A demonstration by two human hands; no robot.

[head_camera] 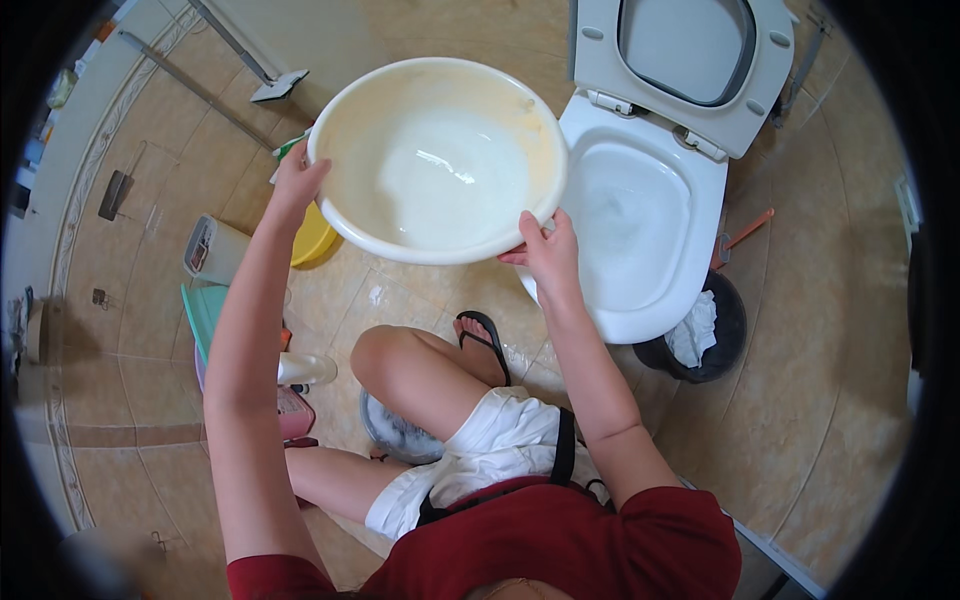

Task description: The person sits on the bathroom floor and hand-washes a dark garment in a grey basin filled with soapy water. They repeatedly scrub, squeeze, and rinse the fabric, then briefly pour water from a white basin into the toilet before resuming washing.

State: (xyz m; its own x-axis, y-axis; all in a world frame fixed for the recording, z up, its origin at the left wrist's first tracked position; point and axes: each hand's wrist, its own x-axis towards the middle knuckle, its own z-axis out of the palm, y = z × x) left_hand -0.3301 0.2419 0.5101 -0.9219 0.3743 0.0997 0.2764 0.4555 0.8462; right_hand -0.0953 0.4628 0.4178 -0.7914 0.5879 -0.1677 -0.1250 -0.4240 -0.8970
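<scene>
A large white plastic basin (442,165), yellowed along its inner wall, is held up in front of me between both hands. My left hand (300,180) grips its left rim, thumb on the inside. My right hand (546,244) holds the near right rim, thumb on top and fingers beneath. A bright reflection shows on the basin's bottom; whether water lies in it I cannot tell. Just right of the basin is a white toilet bowl (626,225), its seat and lid (682,60) raised. The basin's right edge overlaps the toilet's left side in view.
Below, a round tub with suds (397,431) stands between my legs. At left are a yellow basin (313,236), a white bottle (307,369), a pink container (295,414) and a plastic bin (214,247). A black waste bin (727,330) sits beside the toilet. The tiled floor (375,296) looks wet.
</scene>
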